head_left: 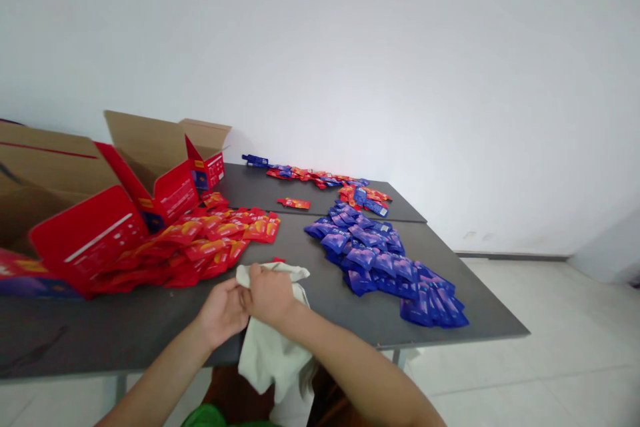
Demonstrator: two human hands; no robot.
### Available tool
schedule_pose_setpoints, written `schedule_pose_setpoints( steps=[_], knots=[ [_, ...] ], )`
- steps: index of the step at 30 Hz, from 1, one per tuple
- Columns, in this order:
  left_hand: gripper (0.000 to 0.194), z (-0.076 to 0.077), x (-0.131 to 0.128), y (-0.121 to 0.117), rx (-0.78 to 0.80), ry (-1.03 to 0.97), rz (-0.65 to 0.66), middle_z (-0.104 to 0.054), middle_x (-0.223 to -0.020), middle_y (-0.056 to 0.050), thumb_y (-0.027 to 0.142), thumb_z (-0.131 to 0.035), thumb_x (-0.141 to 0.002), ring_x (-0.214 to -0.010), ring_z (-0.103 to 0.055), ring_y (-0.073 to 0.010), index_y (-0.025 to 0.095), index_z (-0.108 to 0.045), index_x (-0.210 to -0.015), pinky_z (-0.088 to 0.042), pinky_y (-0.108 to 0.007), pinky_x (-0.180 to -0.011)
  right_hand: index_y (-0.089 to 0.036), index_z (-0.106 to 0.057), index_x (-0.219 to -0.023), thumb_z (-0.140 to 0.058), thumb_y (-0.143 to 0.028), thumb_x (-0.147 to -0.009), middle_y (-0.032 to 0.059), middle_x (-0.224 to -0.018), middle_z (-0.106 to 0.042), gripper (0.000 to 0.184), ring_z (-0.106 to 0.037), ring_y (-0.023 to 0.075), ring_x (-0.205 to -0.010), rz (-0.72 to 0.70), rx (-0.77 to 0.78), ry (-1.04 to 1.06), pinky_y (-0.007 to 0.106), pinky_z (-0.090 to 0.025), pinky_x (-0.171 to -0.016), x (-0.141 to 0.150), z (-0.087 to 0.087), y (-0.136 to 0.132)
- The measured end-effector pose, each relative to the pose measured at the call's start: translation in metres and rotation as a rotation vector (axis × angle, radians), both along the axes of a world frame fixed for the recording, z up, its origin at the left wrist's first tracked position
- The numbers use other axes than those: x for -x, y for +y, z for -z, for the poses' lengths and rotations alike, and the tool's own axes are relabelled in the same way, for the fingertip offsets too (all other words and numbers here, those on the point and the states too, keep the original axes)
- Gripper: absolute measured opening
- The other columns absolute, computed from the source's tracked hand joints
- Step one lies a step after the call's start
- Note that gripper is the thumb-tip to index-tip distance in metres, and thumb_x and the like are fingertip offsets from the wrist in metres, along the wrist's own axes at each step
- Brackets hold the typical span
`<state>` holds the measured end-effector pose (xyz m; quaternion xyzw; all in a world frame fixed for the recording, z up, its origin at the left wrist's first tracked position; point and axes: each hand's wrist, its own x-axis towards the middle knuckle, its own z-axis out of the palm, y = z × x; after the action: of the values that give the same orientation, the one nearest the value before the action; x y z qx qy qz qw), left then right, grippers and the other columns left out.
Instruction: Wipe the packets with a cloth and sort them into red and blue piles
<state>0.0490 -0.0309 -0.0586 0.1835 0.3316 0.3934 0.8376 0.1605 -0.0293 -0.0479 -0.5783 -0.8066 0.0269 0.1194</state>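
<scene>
Both my hands meet at the near edge of the dark grey table. My left hand and my right hand are closed on the top of a cream cloth bag. The bag hangs over the table edge toward my lap. A small red sachet peeks out just behind the bag's top. A heap of red sachets lies to the left of my hands. A heap of blue sachets lies to the right.
Open cardboard boxes with red flaps stand at the left rear. Mixed red and blue sachets are scattered at the far side, and one red sachet lies alone. A white wall rises behind; tiled floor is on the right.
</scene>
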Motion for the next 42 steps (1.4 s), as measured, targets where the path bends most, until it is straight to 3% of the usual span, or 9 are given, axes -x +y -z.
schedule_pose_setpoints(
  steps=[6, 13, 15, 18, 24, 29, 35, 39, 42],
  knots=[
    [0.032, 0.004, 0.011, -0.01, 0.079, -0.131, 0.076, -0.071, -0.089, -0.013, 0.029, -0.045, -0.088, -0.085, -0.069, -0.0266, 0.009, -0.062, -0.106, -0.05, -0.043, -0.084, -0.013, -0.052, -0.106, -0.049, -0.042, -0.09, 0.0159, -0.098, -0.069, 0.033, -0.067, 0.0278, -0.088, 0.194, 0.107, -0.003, 0.037, -0.051, -0.071, -0.017, -0.005, 0.052],
    [0.02, 0.008, 0.022, -0.005, 0.16, -0.319, 0.069, -0.07, -0.077, -0.007, 0.027, -0.051, -0.087, -0.068, -0.066, -0.0181, 0.013, -0.065, -0.083, -0.051, -0.03, -0.064, -0.017, -0.051, -0.102, -0.055, -0.046, -0.086, 0.0086, -0.094, -0.068, 0.033, -0.065, 0.024, -0.085, -0.281, -0.05, 0.057, 0.032, -0.048, -0.072, -0.019, 0.01, -0.011],
    [0.021, 0.01, 0.022, -0.004, 0.161, -0.291, 0.07, -0.07, -0.077, -0.007, 0.027, -0.051, -0.087, -0.066, -0.065, -0.0173, 0.012, -0.066, -0.084, -0.05, -0.028, -0.06, -0.018, -0.052, -0.101, -0.057, -0.046, -0.085, 0.0071, -0.093, -0.068, 0.032, -0.065, 0.0237, -0.086, -0.306, -0.05, 0.1, 0.032, -0.047, -0.074, -0.022, 0.013, -0.02],
    [0.018, 0.013, 0.017, -0.009, 0.061, -0.228, 0.047, -0.071, -0.09, -0.01, 0.022, -0.053, -0.086, -0.082, -0.068, -0.0191, 0.012, -0.067, -0.092, -0.052, -0.032, -0.076, -0.018, -0.052, -0.101, -0.056, -0.047, -0.086, 0.0073, -0.092, -0.068, 0.033, -0.066, 0.0246, -0.085, -0.165, -0.015, 0.131, 0.032, -0.048, -0.072, -0.029, 0.015, -0.01],
    [0.013, 0.02, -0.003, -0.029, -0.178, 0.148, -0.134, -0.072, -0.089, -0.013, 0.004, -0.063, -0.073, -0.091, -0.069, -0.0227, 0.01, -0.068, -0.084, -0.048, -0.036, -0.094, -0.013, -0.054, -0.108, -0.052, -0.042, -0.091, 0.0155, -0.094, -0.07, 0.034, -0.068, 0.0277, -0.087, 0.208, 0.076, 0.029, 0.035, -0.049, -0.071, -0.039, 0.007, 0.029],
    [0.016, 0.022, -0.004, -0.027, -0.231, 0.409, -0.249, -0.072, -0.084, -0.011, 0.007, -0.058, -0.074, -0.086, -0.069, -0.0248, 0.014, -0.065, -0.087, -0.05, -0.041, -0.087, -0.014, -0.053, -0.11, -0.056, -0.033, -0.089, 0.015, -0.102, -0.069, 0.029, -0.066, 0.0281, -0.092, 0.186, 0.073, 0.05, 0.034, -0.048, -0.073, -0.05, -0.014, 0.023],
    [0.037, 0.022, 0.031, -0.037, -0.669, 1.097, -0.565, -0.07, -0.091, -0.01, 0.01, -0.056, -0.072, -0.109, -0.059, -0.0319, 0.028, -0.066, -0.103, -0.042, -0.036, -0.086, -0.021, -0.052, -0.112, -0.047, -0.034, -0.093, 0.0092, -0.105, -0.067, 0.024, -0.064, 0.0224, -0.092, 0.195, -0.083, 0.106, 0.029, -0.043, -0.076, -0.092, -0.059, -0.014],
    [0.026, 0.025, 0.028, -0.051, -0.751, 1.255, -0.493, -0.065, -0.114, -0.011, 0.023, -0.059, -0.076, -0.12, -0.05, -0.0314, 0.028, -0.067, -0.101, -0.042, -0.033, -0.085, -0.024, -0.052, -0.118, -0.044, -0.034, -0.093, 0.0051, -0.108, -0.064, 0.028, -0.061, 0.02, -0.094, 0.087, -0.175, 0.227, 0.027, -0.041, -0.077, -0.078, -0.073, -0.033],
    [0.016, 0.025, 0.018, -0.057, -0.795, 1.269, -0.315, -0.067, -0.104, -0.013, 0.022, -0.064, -0.071, -0.111, -0.053, -0.0336, 0.027, -0.069, -0.085, -0.042, -0.033, -0.083, -0.022, -0.053, -0.115, -0.049, -0.042, -0.091, 0.0046, -0.103, -0.062, 0.031, -0.056, 0.0218, -0.095, -0.021, -0.196, 0.225, 0.03, -0.042, -0.079, -0.047, -0.056, -0.032]
  ],
)
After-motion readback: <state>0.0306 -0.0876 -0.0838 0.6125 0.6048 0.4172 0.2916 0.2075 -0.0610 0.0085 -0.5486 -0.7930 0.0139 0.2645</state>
